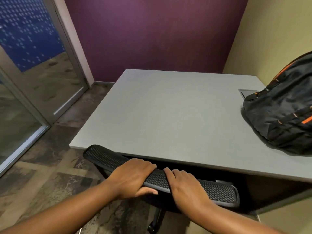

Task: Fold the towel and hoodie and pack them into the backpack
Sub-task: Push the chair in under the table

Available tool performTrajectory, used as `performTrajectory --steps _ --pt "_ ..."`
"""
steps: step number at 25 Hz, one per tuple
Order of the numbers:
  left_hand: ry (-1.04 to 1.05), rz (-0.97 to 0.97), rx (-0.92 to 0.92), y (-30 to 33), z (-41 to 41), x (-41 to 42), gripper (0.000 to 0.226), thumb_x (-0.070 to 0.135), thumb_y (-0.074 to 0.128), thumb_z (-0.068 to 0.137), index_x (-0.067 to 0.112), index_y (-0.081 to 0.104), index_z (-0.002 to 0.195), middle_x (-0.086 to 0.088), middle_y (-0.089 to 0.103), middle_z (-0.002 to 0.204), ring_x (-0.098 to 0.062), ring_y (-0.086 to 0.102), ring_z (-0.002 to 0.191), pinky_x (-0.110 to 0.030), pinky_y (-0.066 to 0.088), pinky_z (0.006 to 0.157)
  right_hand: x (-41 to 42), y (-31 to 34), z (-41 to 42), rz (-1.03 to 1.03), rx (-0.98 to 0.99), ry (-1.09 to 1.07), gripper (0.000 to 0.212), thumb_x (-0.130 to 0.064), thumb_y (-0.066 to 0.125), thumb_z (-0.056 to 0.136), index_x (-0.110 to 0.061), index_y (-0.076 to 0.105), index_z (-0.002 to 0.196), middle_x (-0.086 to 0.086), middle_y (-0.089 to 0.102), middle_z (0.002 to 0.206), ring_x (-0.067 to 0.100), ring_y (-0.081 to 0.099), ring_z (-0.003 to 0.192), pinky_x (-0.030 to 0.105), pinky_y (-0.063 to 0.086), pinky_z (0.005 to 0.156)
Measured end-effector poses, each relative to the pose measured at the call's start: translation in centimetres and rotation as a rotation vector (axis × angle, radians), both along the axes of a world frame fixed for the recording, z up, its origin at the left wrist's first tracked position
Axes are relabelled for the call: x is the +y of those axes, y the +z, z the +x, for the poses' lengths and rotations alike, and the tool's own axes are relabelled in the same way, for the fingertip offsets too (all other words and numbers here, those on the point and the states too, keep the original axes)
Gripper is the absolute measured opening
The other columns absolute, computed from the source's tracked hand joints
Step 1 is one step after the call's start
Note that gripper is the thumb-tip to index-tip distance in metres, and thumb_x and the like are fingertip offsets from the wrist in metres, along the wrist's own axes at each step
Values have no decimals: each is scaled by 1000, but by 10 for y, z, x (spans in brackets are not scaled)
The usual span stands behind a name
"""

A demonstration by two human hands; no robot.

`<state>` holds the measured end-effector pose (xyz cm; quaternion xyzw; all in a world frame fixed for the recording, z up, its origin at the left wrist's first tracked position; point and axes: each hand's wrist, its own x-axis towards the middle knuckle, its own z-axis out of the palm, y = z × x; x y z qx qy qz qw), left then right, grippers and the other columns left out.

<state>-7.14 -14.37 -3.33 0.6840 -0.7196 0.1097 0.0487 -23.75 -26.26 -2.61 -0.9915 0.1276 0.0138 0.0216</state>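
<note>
gripping the top edge of a black mesh chair back (108,159), the left hand (133,178) is curling its fingers over the far side while its thumb is pressing in underneath the padded rim. the right hand (184,186) is lying just beside it on the same chair back, its fingers bending over the top of the mesh and holding on too, the two hands nearly touching at the fingertips. both bare forearms are reaching in from the bottom of the view. the chair is standing pushed in against the near edge of a pale grey surface (168,112), with its back partly tucked below that edge and one of its dark legs with a wheel showing on the floor (50,166) beneath. the backpack (283,115), black with orange stripes and zip trim, is sitting on the far right of the surface, slumping on its side and running partly out of view at the right edge; whether its zips are undone i cannot tell. a small rectangular cable hatch (244,91) is showing in the surface just behind the backpack. a dark purple wall (152,34) is standing behind the surface, a yellowish wall (270,31) is closing in the right side, and a glass door (37,61) with a blue dotted film is standing at the left over a mottled brown floor.
</note>
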Motion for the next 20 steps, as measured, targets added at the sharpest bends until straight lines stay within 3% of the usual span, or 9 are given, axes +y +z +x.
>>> performTrajectory --steps 3,6,10,16,18,20 --pt "17 -76 -27 -5 -8 -12 70 73 11 87 26 60 101 15 64 78 -4 60 63 -15 50 57 -17 1 -6 -23 -58 31 44 -25 51 59 -17 70 98 -5 63 63 9 58 49 22 49 41" --pt "56 -108 -11 -9 -20 -30 75 72 5 87 26 64 89 13 61 69 -5 57 55 -16 49 51 -39 2 -16 -41 -91 97 47 -25 60 56 -18 65 102 -7 65 69 7 60 54 20 50 45" --pt "70 -98 32 -11 -26 -56 75 72 7 87 24 64 84 11 61 67 -8 58 55 -18 49 51 -65 10 -19 -26 -101 53 48 -28 35 64 -23 65 102 -11 65 70 3 61 57 16 51 50" --pt "80 -6 80 -17 -38 -67 70 73 9 86 28 62 92 17 62 75 -2 59 62 -15 50 61 -82 1 -24 57 -11 108 45 -28 35 67 -21 47 109 -12 66 73 4 60 58 15 50 50" --pt "77 48 129 -12 -42 -67 67 74 14 85 27 58 100 18 63 81 0 60 67 -15 43 72 -87 3 -26 82 -2 104 50 -26 37 72 -18 46 120 -9 68 90 7 64 71 18 53 62" --pt "105 124 202 2 -44 -66 64 76 19 84 29 56 107 21 62 88 3 59 74 -14 39 76 -91 11 -22 160 113 135 57 -21 41 83 -14 32 140 3 55 123 21 57 104 32 48 89"
